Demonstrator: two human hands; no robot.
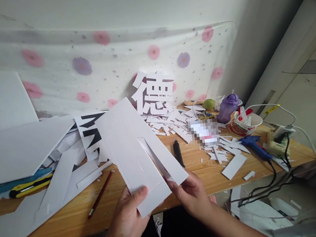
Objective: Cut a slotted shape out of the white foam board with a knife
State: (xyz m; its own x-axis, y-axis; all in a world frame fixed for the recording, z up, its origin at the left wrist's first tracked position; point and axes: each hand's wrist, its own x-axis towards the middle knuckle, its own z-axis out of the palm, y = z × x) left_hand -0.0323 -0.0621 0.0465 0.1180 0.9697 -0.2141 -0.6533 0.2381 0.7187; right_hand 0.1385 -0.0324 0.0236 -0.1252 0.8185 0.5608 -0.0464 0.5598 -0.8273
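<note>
A white foam board piece point(127, 153) with a long slit cut in it is held up above the table's front edge. My left hand point(131, 218) is closed on its lower left corner, thumb on top. Pinched at the lower right is the strip beside the slit, between the thumb and fingers of my right hand point(192, 197); that strip is spread apart from the rest of the board. Behind the board lies a black pen-like tool point(177, 153), partly hidden. A white cut-out Chinese character point(155, 94) leans against the wall covering at the back.
White scraps point(170, 122) litter the wooden table point(200, 178). Left are large white boards point(12, 151), a yellow cutter knife point(30, 185) and a red pencil point(101, 194). Right are a blue glue gun point(256, 148) with cables, a purple cup point(228, 108) and a paper bucket point(245, 123).
</note>
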